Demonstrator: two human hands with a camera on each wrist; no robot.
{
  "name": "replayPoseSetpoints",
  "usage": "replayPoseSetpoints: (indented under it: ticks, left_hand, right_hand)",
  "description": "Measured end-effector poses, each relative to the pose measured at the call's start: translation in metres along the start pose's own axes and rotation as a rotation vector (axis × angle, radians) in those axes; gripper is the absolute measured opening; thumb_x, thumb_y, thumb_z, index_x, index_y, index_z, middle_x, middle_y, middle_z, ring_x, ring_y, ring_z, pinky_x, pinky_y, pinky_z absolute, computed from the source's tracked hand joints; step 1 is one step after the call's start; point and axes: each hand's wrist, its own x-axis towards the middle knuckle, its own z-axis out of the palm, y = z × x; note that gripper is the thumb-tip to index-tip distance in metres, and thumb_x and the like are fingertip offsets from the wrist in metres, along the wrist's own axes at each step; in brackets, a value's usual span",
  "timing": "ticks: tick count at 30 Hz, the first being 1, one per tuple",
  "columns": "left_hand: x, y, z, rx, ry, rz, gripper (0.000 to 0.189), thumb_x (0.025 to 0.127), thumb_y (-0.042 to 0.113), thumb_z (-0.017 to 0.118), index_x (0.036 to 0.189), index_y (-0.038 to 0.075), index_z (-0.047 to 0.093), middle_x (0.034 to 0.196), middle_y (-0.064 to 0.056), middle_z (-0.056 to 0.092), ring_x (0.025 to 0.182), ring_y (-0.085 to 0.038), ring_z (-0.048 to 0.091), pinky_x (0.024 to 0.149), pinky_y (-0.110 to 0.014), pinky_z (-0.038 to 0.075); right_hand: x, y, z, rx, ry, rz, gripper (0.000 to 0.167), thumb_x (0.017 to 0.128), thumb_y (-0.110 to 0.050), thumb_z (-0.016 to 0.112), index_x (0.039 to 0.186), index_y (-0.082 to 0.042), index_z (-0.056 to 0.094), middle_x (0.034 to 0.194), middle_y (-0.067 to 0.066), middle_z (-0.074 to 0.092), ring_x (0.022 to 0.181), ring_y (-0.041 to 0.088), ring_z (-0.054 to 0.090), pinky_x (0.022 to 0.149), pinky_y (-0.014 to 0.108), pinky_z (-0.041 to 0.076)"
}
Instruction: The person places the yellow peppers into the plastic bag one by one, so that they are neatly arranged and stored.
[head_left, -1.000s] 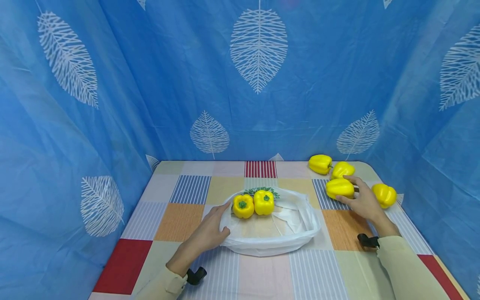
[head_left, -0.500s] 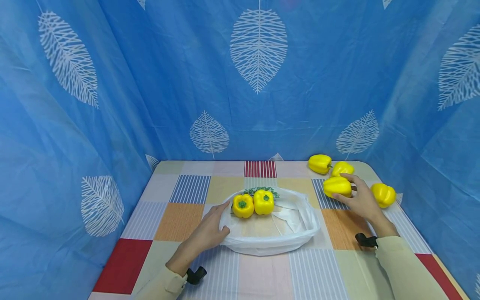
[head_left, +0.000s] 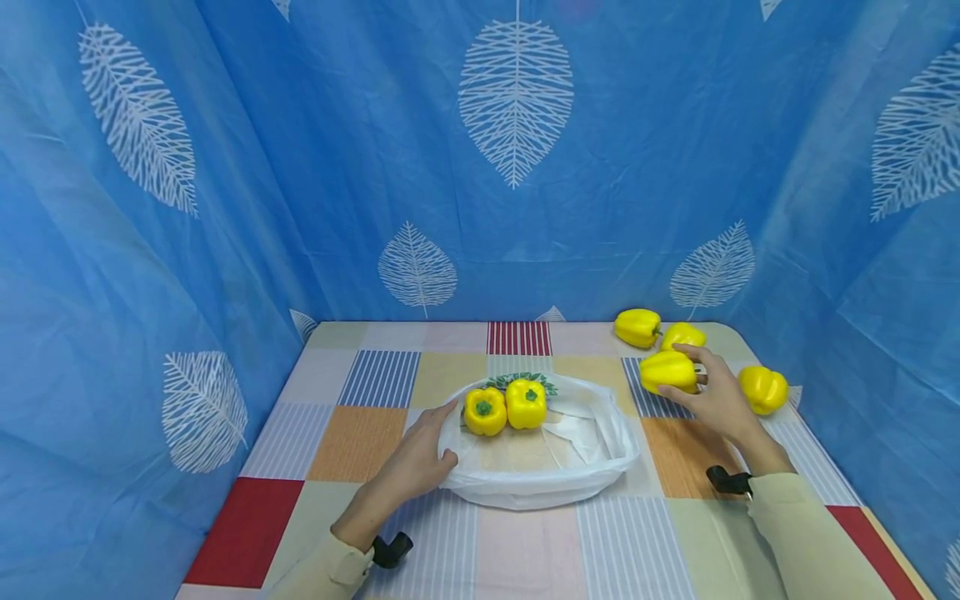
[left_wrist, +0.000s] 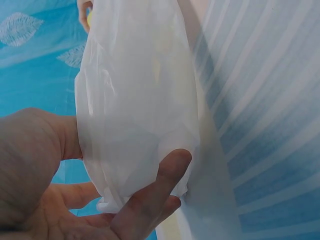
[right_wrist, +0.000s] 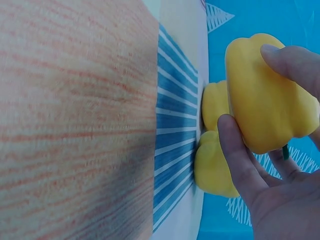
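Note:
In the head view my right hand grips a yellow bell pepper at the right of the table. The right wrist view has the thumb on one side of this bell pepper and fingers on the other, its green stem toward the palm. My left hand holds the left side of a white plastic bag, whose mouth is spread wide. Up close in the left wrist view, the bag's film lies between thumb and fingers. Two yellow bell peppers stand in the bag, one left, one right.
Behind the right hand lie two more yellow bell peppers, one far and one nearer. Another pepper sits to its right by the table edge. A patchwork cloth covers the table, and a blue leaf-print curtain surrounds it.
My right hand has shifted slightly left and away from me with the bell pepper in its grip. The left hand and the bag have stayed nearly still.

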Motion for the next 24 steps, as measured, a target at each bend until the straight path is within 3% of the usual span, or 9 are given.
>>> replayPoseSetpoints:
  ticks: [9,24]
  left_hand:
    - [-0.002,0.001,0.000,0.001,0.003,0.003,0.086,0.097,0.000,0.078,0.177,0.004,0.045,0.175,-0.028,0.054,0.161,-0.050,0.057,0.129,-0.070,0.052]
    - [0.000,0.001,0.000,0.014,-0.003,-0.016,0.088,0.097,0.000,0.078,0.178,0.004,0.044,0.175,-0.029,0.053,0.161,-0.051,0.057,0.129,-0.070,0.053]
  right_hand:
    - [-0.002,-0.010,-0.002,0.024,-0.039,-0.032,0.095,0.107,-0.036,0.088,0.179,-0.002,0.037,0.174,0.039,0.044,0.152,0.063,0.051,0.120,0.086,0.049]
    - [-0.007,-0.029,-0.005,0.069,-0.061,-0.139,0.087,0.108,-0.021,0.085,0.180,-0.008,0.038,0.183,0.029,0.041,0.149,0.057,0.059,0.113,0.076,0.061]
